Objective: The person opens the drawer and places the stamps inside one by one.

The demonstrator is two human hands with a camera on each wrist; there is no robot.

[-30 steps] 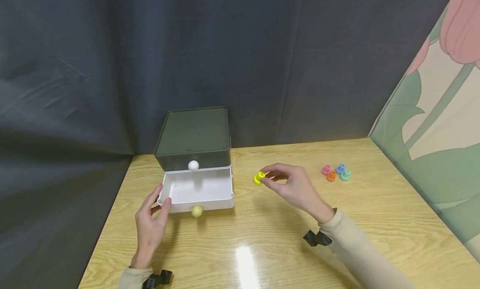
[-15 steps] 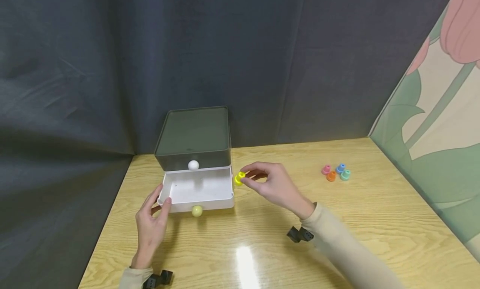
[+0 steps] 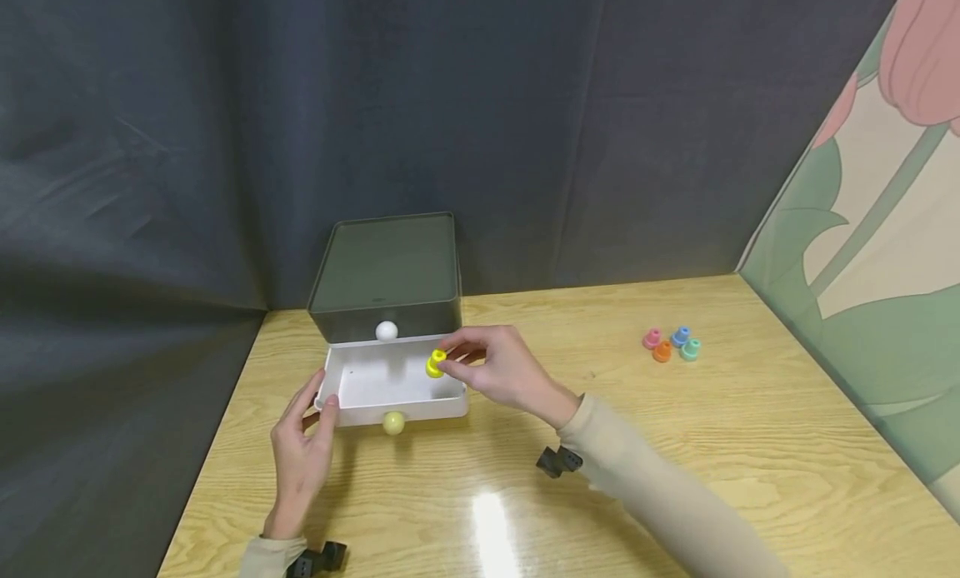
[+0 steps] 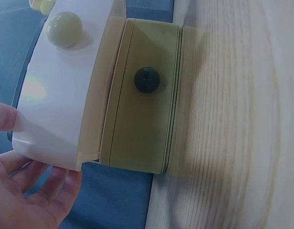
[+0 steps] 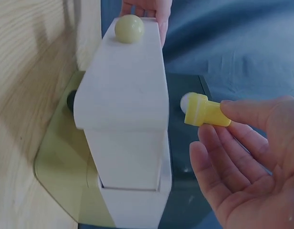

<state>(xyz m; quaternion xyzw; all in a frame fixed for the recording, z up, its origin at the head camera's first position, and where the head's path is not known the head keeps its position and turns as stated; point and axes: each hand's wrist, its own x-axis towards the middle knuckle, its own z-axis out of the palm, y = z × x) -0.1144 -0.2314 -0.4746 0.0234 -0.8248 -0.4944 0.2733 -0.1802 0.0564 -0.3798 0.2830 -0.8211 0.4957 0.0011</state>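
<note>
A white drawer (image 3: 375, 378) with a pale yellow-green knob (image 3: 393, 422) stands pulled out of a small drawer cabinet (image 3: 386, 266). My left hand (image 3: 300, 457) grips its left front corner, with the thumb at the rim and the fingers along the side. Over the drawer's right part, my right hand (image 3: 502, 366) pinches a small yellow stamp-like piece (image 3: 436, 364) between thumb and fingers. That piece has a wide round end and a narrower stem, seen side-on in the right wrist view, and it hangs above the drawer floor. No other pieces show inside the drawer.
On the table's right lie a pink piece (image 3: 652, 338), an orange piece (image 3: 662, 351), a blue piece (image 3: 680, 336) and a teal piece (image 3: 691, 350) of the same shape. An olive drawer (image 4: 142, 114) with a dark knob sits beneath the white one. Dark curtain (image 3: 525, 145) hangs behind.
My right hand has moved left with the yellow piece, from the table right of the cabinet to above the white drawer. The left hand has stayed at the drawer corner.
</note>
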